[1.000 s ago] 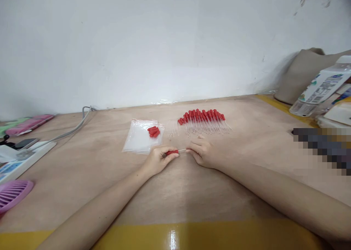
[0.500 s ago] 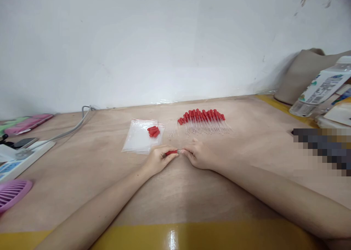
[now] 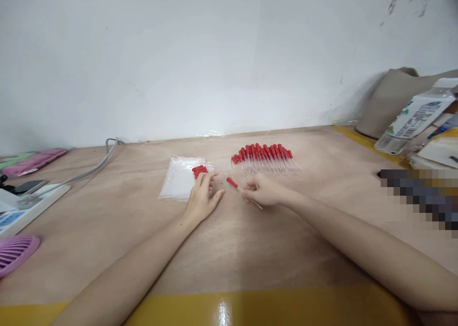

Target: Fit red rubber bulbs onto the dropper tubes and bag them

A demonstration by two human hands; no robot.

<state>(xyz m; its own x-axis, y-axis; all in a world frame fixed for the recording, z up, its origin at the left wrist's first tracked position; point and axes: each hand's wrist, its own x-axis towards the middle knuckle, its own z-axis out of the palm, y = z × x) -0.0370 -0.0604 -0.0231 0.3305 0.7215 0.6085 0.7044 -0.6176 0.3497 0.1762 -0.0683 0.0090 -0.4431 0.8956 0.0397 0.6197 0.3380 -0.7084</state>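
Between the fingertips of my right hand (image 3: 259, 191) is a thin clear dropper with a red rubber bulb (image 3: 231, 182); its bulb points up and left, its tip down and right. My left hand (image 3: 203, 196) holds nothing, fingers apart, over the right edge of a clear plastic bag (image 3: 179, 180). Just beyond its fingers lie several loose red bulbs (image 3: 199, 169) on the bag, partly covered by the hand. Past my right hand, a row of droppers with red bulbs (image 3: 263, 152) lies side by side. A few thin clear tubes (image 3: 223, 167) lie left of that row.
At the left are a power strip (image 3: 39, 206) with a grey cable (image 3: 96, 166), a pink pouch (image 3: 36, 161) and a pink fan (image 3: 17, 254). A plastic bottle (image 3: 415, 116) leans at the right, near a beige bag (image 3: 379, 101). A white wall (image 3: 214, 63) stands behind the table.
My left hand has let go of the red bulb, opened, and moved up and left toward the loose bulbs. My right hand keeps the dropper, now turned diagonally.
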